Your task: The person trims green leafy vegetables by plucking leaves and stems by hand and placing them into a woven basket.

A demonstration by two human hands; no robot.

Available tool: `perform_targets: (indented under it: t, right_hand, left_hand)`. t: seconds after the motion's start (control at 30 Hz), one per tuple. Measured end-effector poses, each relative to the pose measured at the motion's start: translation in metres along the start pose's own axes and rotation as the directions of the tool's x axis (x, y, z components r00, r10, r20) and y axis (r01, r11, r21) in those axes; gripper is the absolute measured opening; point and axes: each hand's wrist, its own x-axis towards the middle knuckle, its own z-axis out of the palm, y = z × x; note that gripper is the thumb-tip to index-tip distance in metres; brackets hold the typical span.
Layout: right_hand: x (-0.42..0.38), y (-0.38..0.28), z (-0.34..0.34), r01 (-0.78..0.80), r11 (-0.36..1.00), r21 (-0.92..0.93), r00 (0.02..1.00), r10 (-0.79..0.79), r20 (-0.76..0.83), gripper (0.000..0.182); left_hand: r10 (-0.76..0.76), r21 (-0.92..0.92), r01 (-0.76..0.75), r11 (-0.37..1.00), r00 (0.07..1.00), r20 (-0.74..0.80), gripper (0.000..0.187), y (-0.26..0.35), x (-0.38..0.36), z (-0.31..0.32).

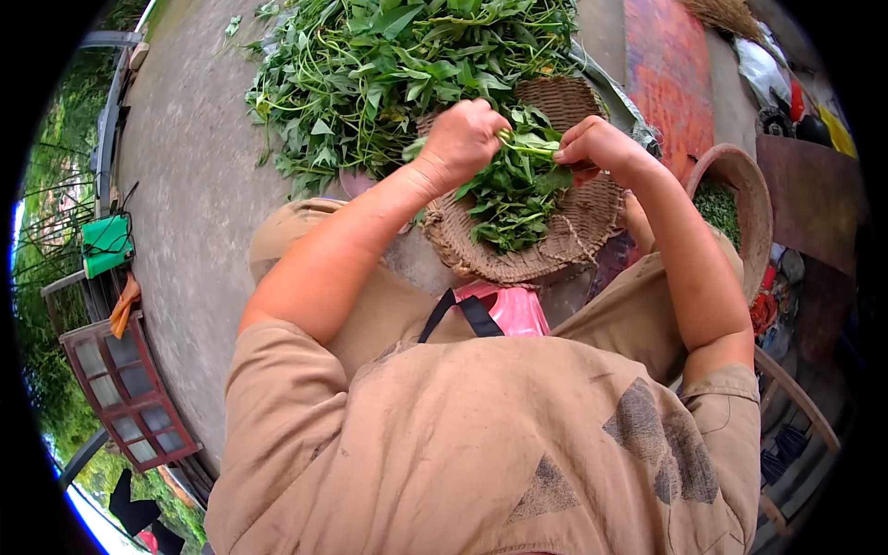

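Light-green stem [532,150], slender, darker leaves [511,205] just below; left hand [465,139], right hand [601,148] both pinching it.

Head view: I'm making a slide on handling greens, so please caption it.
Both hands hold a green stem over leaves in a woven basket, a large leafy heap lying beyond.

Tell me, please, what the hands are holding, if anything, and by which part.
The left hand and right hand hold a green stem at opposite ends of its visible stretch.
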Motion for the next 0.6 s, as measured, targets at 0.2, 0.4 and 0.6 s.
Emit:
perform_targets:
  t: [0.2, 0.4, 0.6]
  right_hand:
    - [-0.004, -0.003, 0.004, 0.02, 0.997, 0.077, 0.999, -0.022, 0.025, 0.019]
    - [-0.011, -0.009, 0.01, 0.086, 0.985, 0.151, 0.994, -0.095, 0.05, 0.018]
    - [0.008, 0.03, 0.0, 0.033, 0.989, -0.144, 0.992, -0.014, 0.126, 0.015]
  left_hand:
    - [0.086, 0.115, -0.095, 0.989, 0.993, 0.081, 0.008, 0.01, -0.011, 0.012]
    - [0.095, 0.126, -0.079, 0.989, 0.987, -0.129, 0.012, 0.004, -0.004, 0.005]
    - [-0.551, -0.759, 0.322, 0.566, 0.832, -0.058, 0.012, -0.018, 0.015, -0.03]
